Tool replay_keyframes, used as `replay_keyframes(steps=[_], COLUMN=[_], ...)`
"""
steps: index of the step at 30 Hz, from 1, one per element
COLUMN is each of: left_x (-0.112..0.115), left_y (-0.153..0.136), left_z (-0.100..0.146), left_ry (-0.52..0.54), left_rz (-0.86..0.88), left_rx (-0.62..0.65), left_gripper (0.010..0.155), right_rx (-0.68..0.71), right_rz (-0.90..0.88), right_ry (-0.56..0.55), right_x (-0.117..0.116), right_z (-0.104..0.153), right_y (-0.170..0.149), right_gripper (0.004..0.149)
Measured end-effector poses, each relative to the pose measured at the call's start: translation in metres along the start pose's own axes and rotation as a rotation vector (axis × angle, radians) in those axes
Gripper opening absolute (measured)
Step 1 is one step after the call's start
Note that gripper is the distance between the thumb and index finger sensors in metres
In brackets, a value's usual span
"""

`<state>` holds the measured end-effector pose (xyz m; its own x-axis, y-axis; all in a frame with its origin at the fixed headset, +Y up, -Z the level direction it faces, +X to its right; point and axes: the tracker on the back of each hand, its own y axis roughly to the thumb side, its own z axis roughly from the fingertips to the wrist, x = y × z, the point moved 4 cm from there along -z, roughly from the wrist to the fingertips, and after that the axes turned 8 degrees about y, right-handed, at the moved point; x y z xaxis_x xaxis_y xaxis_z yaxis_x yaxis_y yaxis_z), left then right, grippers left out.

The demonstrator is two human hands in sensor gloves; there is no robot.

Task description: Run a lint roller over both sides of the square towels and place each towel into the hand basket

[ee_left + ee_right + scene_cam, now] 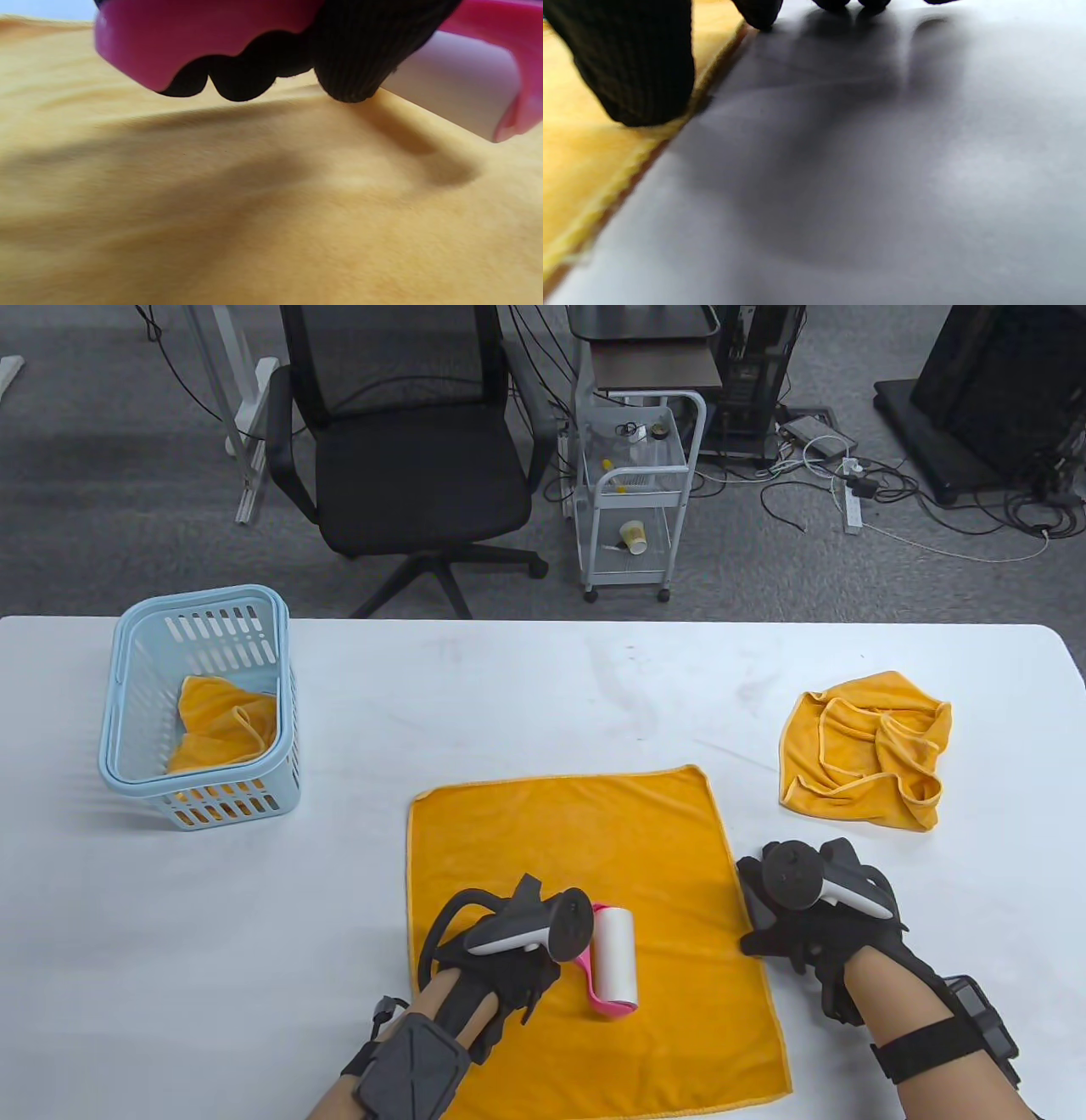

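A square orange towel [585, 916] lies spread flat at the front middle of the white table [509, 687]. My left hand [509, 950] grips the pink handle of a lint roller [612, 960], whose white roll rests on the towel; the left wrist view shows my fingers [352, 63] curled round that pink handle [203, 38] above the orange towel [254, 203]. My right hand [776, 912] lies flat at the towel's right edge, the thumb [636, 63] pressing the towel's hem [628, 169], the other fingertips on the table.
A light blue hand basket [199, 704] stands at the back left with an orange towel [225, 721] inside. A crumpled orange towel [870, 751] lies at the right. Beyond the table are an office chair [407, 449] and a white cart [636, 492].
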<state>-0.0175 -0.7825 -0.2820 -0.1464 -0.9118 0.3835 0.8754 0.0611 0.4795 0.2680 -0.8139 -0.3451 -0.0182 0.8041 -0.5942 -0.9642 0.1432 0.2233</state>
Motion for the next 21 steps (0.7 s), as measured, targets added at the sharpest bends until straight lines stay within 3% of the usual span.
replay_keyframes(steps=[5, 12, 17, 21], left_x=[0.01, 0.017, 0.02, 0.006], left_y=[-0.016, -0.101, -0.145, -0.134], left_z=[0.006, 0.049, 0.073, 0.064], left_ry=[-0.023, -0.067, -0.095, -0.037], left_rz=[-0.167, -0.337, -0.329, -0.143], left_rx=[-0.06, -0.287, -0.38, -0.304], left_gripper=[0.051, 0.046, 0.046, 0.05], right_rx=[-0.001, -0.004, -0.005, -0.007], right_rz=[0.0, 0.0, 0.001, 0.0], right_ry=[0.0, 0.001, 0.001, 0.001], right_x=[0.0, 0.0, 0.0, 0.0], right_z=[0.0, 0.0, 0.0, 0.0], right_y=[0.0, 0.0, 0.0, 0.0], right_gripper=[0.095, 0.095, 0.095, 0.095])
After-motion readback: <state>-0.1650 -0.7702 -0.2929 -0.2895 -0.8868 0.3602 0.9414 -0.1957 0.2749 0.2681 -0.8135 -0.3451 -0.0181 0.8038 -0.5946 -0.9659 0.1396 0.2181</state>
